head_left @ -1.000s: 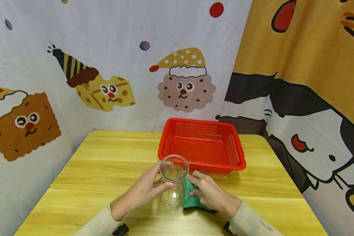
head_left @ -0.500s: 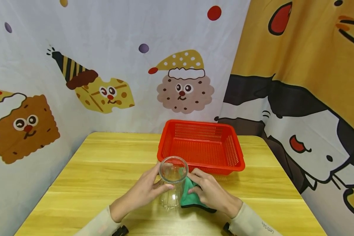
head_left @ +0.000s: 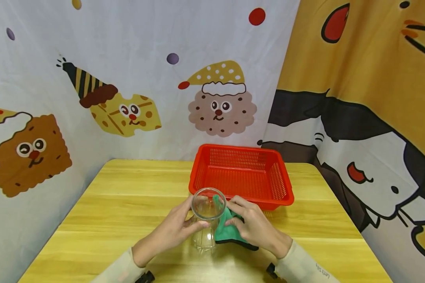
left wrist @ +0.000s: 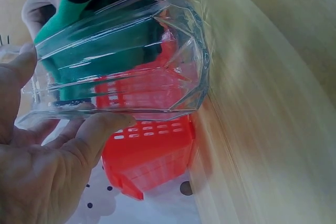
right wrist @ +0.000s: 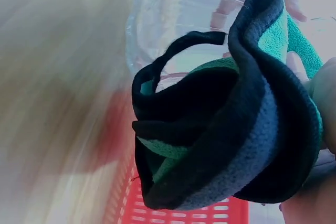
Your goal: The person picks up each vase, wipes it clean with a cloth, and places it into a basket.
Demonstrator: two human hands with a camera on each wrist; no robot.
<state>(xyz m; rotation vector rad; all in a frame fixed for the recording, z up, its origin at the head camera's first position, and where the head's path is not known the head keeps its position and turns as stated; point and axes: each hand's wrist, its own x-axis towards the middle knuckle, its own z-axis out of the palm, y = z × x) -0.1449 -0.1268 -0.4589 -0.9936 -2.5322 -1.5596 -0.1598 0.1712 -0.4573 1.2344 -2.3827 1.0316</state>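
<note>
A clear drinking glass (head_left: 203, 239) with a faceted lower part stands upright, its base down at the tabletop. My left hand (head_left: 174, 227) grips it from the left, thumb across the near side and fingers behind. In the left wrist view the thumb and fingers lie along the wall of the glass (left wrist: 197, 72). My right hand (head_left: 256, 226) pinches a green cloth (head_left: 228, 232) with a dark edge against the glass's right side. A green corner shows at the rim. In the right wrist view the cloth (right wrist: 257, 140) hangs in loose folds and covers part of the glass.
A red perforated plastic basket (head_left: 239, 179) sits just behind the glass and the right hand. The wooden table (head_left: 127, 188) meets a cartoon-print curtain (head_left: 156, 31) at the back and sides.
My right hand has shifted slightly up and toward the glass, drawing the cloth with it. A green corner now shows at the rim. The left hand and the glass stay nearly still.
</note>
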